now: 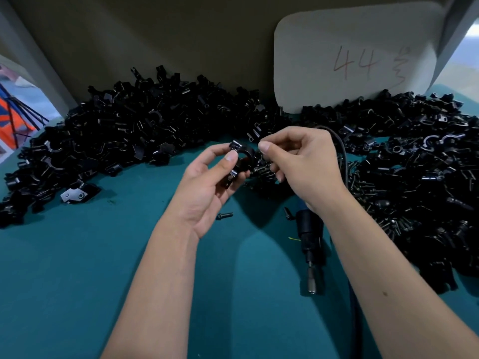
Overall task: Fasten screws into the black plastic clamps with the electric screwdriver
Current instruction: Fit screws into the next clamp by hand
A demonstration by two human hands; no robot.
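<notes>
At frame centre the left hand (207,182) grips a black clamp (239,161). The right hand (298,164), fingers curled, apparently pinches a screw beside it. Seat the screw straight before reaching for the electric screwdriver (311,244) lying on the surface (77,268) at lower right.

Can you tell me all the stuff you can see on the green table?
clamp heaps: two big piles, black, left and right back of table
held clamp: one, black, in left hand
screws: a pile, dark, right of hands
loose screw: one, dark, below left hand
electric screwdriver: one, black, lying under right forearm
card: one, white, reads 44, at back
table: green
left hand: holds clamp
right hand: fingers pinched beside clamp
</notes>
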